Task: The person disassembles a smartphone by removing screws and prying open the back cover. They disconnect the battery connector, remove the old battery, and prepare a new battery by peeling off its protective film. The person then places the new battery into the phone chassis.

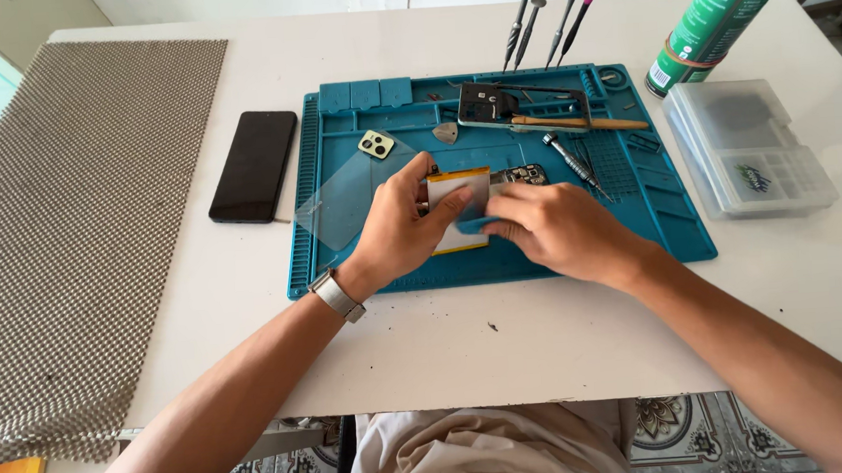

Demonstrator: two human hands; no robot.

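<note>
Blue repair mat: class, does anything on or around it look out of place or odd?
Little stands out. On the blue mat, both hands hold a flat battery. Loose parts lie scattered: a camera module, a pick. A clear film overhangs the mat's ridges, slightly askew.

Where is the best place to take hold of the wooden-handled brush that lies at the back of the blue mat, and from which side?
Grip the brush by its bare wooden handle, the right half, which lies flat and free across the blue mat. Come from above with the right hand, since it is nearer. The left end rests by the dark phone frame, so it looks more crowded.
</note>
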